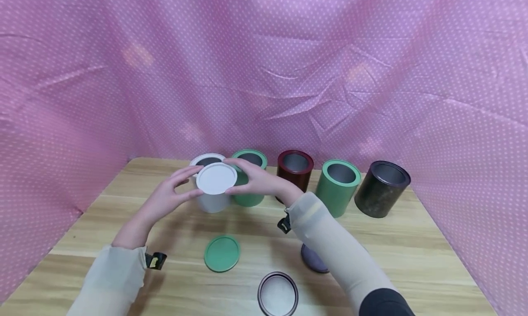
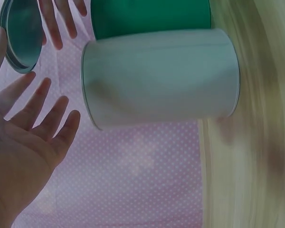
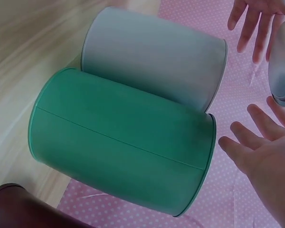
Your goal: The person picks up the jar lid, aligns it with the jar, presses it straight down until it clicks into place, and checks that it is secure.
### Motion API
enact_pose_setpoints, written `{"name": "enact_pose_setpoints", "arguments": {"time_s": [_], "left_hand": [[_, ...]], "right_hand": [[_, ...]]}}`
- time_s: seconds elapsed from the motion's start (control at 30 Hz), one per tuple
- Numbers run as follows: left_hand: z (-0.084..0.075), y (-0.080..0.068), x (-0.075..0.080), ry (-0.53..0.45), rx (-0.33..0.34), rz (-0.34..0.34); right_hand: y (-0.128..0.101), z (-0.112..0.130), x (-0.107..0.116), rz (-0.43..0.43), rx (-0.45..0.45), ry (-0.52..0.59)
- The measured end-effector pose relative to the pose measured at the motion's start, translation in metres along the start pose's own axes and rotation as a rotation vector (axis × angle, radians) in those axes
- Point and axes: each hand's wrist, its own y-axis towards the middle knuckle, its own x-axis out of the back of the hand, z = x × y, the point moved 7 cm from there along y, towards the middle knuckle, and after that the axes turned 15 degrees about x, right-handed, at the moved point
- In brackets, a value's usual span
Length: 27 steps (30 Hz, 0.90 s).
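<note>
A round white lid (image 1: 216, 178) is held between both hands, above and in front of the open white can (image 1: 212, 204). My left hand (image 1: 165, 194) grips its left edge with thumb and fingertips, the other fingers spread in the left wrist view. On the opposite edge, my right hand (image 1: 261, 181) holds it the same way. From the right wrist, the lid (image 3: 281, 64) appears off the can's rim, its lipped underside towards the can. Close to the right of the white can stands an open green can (image 1: 249, 200), partly behind the right hand.
Further right stand an open dark red can (image 1: 299, 181), a second green can (image 1: 334, 197) and a black can (image 1: 375, 199). On the wooden table lie a green lid (image 1: 222, 254), an upturned dark-rimmed lid (image 1: 278, 295) and a dark lid (image 1: 313, 259) partly under the right sleeve. Pink dotted cloth surrounds the table.
</note>
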Motion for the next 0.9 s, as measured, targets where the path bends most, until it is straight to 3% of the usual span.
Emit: {"name": "enact_pose_setpoints", "arguments": {"time_s": [0.13, 0.53, 0.9], "left_hand": [[0.006, 0.008, 0.005, 0.008, 0.030, 0.024], [0.013, 0.032, 0.012, -0.025, 0.005, 0.089], [0.031, 0.053, 0.020, -0.030, -0.006, 0.122]], "right_hand": [[0.009, -0.006, 0.002, 0.010, -0.008, -0.026], [0.025, -0.017, 0.006, 0.032, -0.050, -0.028], [0.047, -0.033, 0.004, 0.062, -0.096, -0.071]]}}
